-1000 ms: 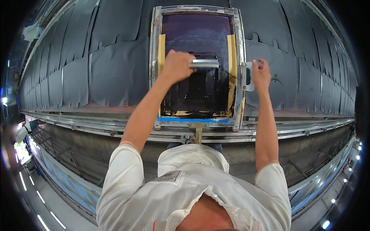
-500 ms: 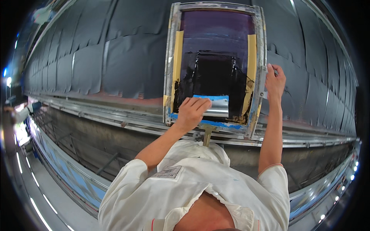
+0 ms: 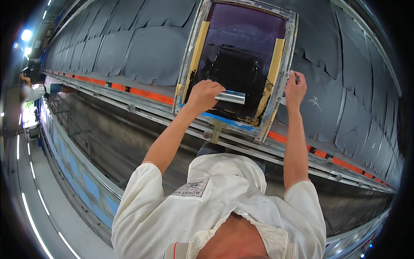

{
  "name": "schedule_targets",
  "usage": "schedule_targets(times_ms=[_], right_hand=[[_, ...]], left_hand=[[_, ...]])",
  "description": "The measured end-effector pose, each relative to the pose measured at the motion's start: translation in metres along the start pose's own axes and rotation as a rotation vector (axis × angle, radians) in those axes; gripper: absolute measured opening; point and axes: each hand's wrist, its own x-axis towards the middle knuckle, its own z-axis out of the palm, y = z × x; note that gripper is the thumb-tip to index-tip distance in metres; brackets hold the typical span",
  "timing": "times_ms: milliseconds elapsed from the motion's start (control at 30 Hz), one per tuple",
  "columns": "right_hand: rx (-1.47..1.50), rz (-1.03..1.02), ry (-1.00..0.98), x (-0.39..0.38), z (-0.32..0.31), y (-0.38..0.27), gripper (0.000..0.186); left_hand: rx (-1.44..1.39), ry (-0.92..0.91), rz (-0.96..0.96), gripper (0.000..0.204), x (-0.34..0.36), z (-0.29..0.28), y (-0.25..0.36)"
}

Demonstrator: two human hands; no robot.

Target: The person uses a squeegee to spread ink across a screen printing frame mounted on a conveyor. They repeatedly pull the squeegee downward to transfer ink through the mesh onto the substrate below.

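Note:
In front of me a metal-edged printing screen (image 3: 290,41) lies tilted over dark grey sheets. Black ink (image 3: 235,64) pools on its purplish mesh, and yellow tape (image 3: 199,41) runs along both inner sides. My left hand (image 3: 204,96) is closed on the left end of a squeegee (image 3: 231,97) with a shiny metal face and a bit of blue along its upper edge. The squeegee sits low in the screen, near the blue-marked lower rail. My right hand (image 3: 295,91) is beside the right rail, fingers curled; whether they grip anything is hidden.
Overlapping dark grey sheets (image 3: 153,56) cover the long table on both sides. A metal rail with an orange strip (image 3: 151,96) borders its near edge. A bracket (image 3: 217,131) juts from the screen's near side. Another person (image 3: 41,91) is at the far left.
The whole view has turned, so screen and table slant and the orange strip shows. The squeegee has tipped, showing less blue, and lies slightly farther from the near rail.

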Motion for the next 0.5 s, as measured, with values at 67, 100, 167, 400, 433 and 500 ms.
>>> schedule_targets(times_ms=[67,100,167,400,433,500], right_hand=[[-0.054,0.001,0.028,0.004,-0.002,0.001,0.019],[-0.098,0.012,0.045,0.006,-0.004,0.002,0.021],[-0.178,0.033,0.073,0.008,-0.005,0.005,0.023],[-0.755,-0.161,0.031,0.015,-0.009,0.003,0.028],[-0.956,-0.269,0.015,0.016,-0.007,-0.005,0.03],[-0.586,-0.532,-0.222,0.029,0.014,-0.044,0.035]], left_hand=[[-0.017,-0.016,-0.008,0.027,0.006,0.006,0.0],[-0.024,-0.033,-0.012,0.025,0.004,0.007,0.001],[-0.035,-0.07,-0.021,0.021,0.005,0.007,-0.001],[-0.139,-0.225,-0.071,0.021,0.082,-0.008,-0.046],[-0.113,-0.203,-0.052,0.021,0.1,-0.006,-0.055],[-0.081,-0.339,-0.086,0.025,0.143,-0.013,-0.063]])
